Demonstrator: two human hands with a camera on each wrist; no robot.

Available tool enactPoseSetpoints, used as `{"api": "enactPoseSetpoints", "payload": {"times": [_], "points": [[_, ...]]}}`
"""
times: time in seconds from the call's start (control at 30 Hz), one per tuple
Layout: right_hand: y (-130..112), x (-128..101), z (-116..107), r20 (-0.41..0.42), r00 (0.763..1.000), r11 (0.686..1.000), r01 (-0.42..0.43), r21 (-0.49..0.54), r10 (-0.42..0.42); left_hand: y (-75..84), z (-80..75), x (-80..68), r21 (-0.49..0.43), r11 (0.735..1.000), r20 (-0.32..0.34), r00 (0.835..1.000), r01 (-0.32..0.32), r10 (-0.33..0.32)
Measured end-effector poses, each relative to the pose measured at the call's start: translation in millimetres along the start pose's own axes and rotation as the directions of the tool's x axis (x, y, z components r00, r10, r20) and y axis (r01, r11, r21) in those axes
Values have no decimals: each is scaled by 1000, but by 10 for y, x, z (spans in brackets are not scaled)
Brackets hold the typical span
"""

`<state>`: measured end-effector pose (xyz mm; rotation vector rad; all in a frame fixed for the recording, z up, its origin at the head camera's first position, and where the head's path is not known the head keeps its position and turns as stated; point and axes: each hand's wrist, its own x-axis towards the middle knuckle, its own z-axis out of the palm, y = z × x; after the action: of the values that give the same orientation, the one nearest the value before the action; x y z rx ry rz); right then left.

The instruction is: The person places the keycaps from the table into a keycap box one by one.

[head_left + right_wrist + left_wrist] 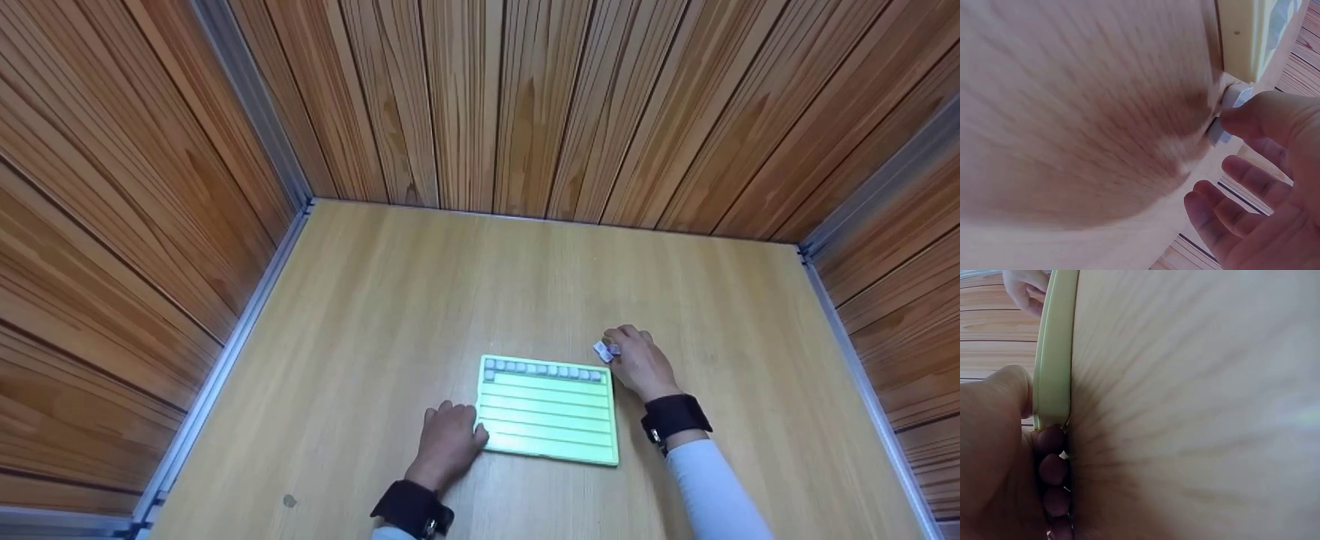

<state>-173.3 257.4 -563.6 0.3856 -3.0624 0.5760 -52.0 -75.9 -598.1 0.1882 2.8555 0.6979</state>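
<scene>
A light green slotted tray [548, 412] lies flat on the wooden bench [375, 315], near the bench's front edge and about midway between its left and right edges. Its farthest slot holds a row of small grey-white tiles [544, 370], and one more tile sits at the left end of the second slot.

The left hand [448, 442] rests on the bench at the tray's near left corner. In the left wrist view its thumb lies against the tray's edge [1053, 354] and its fingers [1053, 467] are curled against the corner, so the hand grips the tray there.

The right hand [636, 360] sits on the bench just beyond the tray's far right corner. Its thumb and forefinger pinch a small grey-white tile [604, 349], held just beside that corner; the right wrist view shows the tile [1230, 112] close to the tray's edge [1241, 39], with the other fingers [1241, 191] loosely spread.

Wood-panelled walls [525, 97] enclose the bench on three sides.
</scene>
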Motion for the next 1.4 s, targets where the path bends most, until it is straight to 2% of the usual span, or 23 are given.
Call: {"api": "enactPoseSetpoints", "payload": {"times": [0.27,0.5,0.9,1.07,1.27,1.4], "points": [[10,39,39,39,999,1000,-24,0,24,-4,1,-2,2,1000,-30,999,-18,18],[44,17,53,-27,999,1000,22,22,-22,2,15,-9,5,1000,-17,1000,-12,12],[57,-11,8,-69,997,997,-34,67,38,5,0,-2,-19,1000,6,1000,11,-10],[36,-19,-35,-43,997,992,-59,113,65,-2,-5,-3,-17,1000,0,1000,3,-3],[36,-48,-56,-16,991,966,-126,227,133,-11,2,-14,-13,1000,-21,1000,-16,15],[50,-74,-47,-24,990,954,-125,272,136,-5,-2,-29,6,999,-49,998,-39,39]]}}
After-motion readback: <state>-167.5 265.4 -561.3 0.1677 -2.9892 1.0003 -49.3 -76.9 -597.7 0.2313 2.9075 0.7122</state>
